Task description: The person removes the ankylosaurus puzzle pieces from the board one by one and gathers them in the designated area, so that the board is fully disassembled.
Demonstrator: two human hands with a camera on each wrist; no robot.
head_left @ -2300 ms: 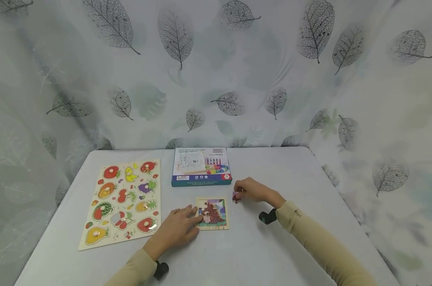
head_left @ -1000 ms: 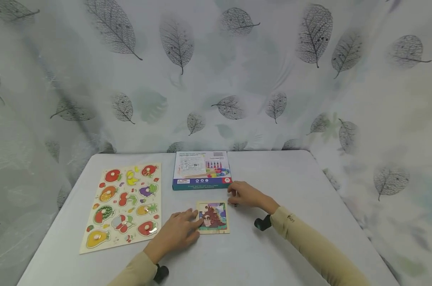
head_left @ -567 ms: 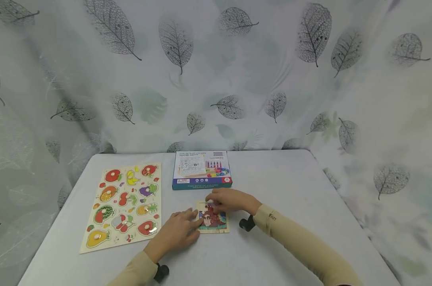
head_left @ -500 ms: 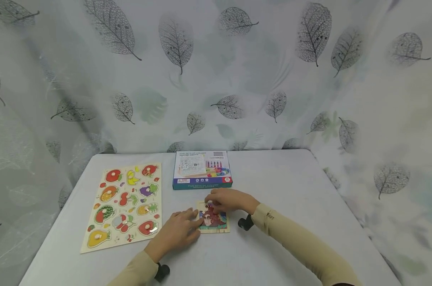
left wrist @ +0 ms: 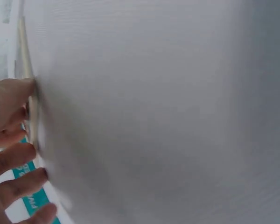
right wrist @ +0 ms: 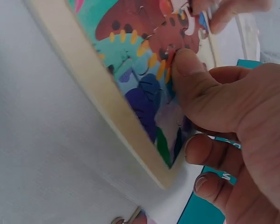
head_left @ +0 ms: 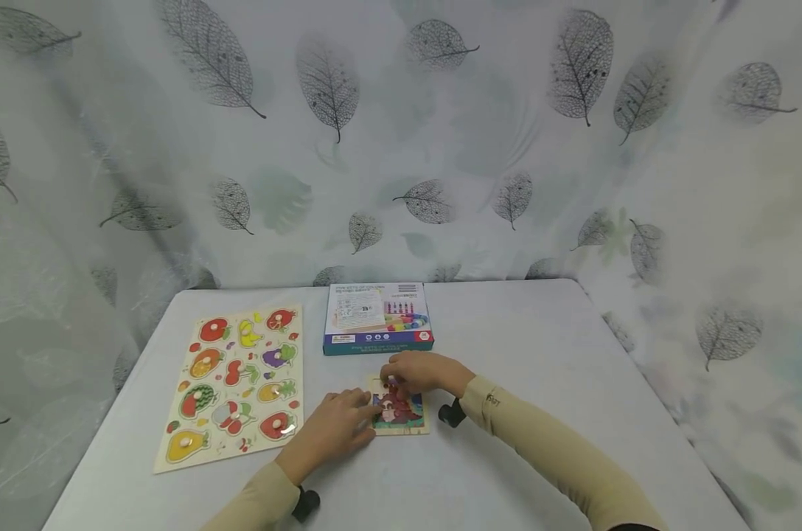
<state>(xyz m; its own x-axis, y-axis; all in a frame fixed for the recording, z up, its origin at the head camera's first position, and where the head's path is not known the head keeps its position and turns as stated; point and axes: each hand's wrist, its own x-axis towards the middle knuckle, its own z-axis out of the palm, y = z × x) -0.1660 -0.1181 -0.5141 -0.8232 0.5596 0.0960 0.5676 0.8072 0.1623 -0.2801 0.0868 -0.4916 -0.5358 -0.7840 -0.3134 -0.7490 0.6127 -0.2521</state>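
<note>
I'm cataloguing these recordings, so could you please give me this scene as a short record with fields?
puzzle: small picture puzzle lying flat, with a pale wooden frame
left hand: at the puzzle's left side, touching it
right hand: over the puzzle's upper part, thumb on its picture; unclear whether it pinches a piece
left of puzzle: fruit board
behind puzzle: printed box, lying flat
surface: white-covered table
backdrop: leaf-print curtain

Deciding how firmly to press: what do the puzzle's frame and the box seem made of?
Frame: probably wood or fibreboard, matt and unpainted, judging by its pale, plain tan border.
Box: likely cardboard with a smooth printed surface, given its flat printed faces and straight edges; how glossy, I can't tell.
</note>
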